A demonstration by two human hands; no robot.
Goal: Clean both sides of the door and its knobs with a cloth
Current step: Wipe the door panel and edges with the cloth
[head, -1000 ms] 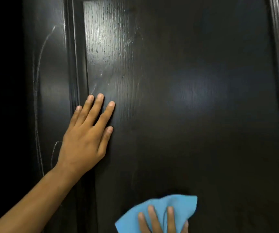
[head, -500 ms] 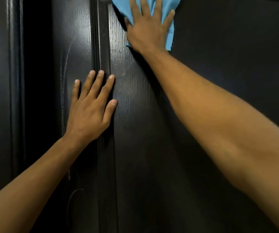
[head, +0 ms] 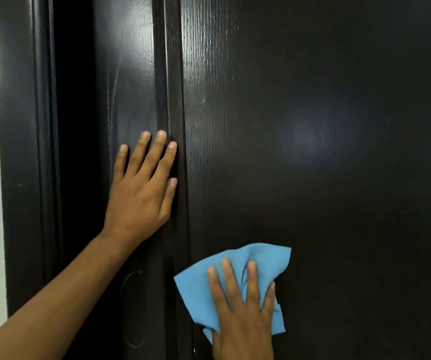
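Door [head: 313, 126] is being braced by the left hand [head: 141, 193], fingers flat. Right hand [head: 243, 305] is pressing the cloth [head: 261, 258] flat-fingered against its lower panel, wiping.

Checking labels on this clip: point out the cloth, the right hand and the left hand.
cloth [head: 196, 289], head view, bare left part.
right hand [head: 243, 320], head view, back of hand.
left hand [head: 139, 201], head view, back of hand.

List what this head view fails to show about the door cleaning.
- Knobs: none in frame, beyond the edges.
- Far side of the door: hidden by the door itself.
- Cloth: partly covered by the right hand; lower edge hard to trace.
- Dirt on the panel: glare and darkness hide it.
- Left hand: palm pressure on the door unreadable.
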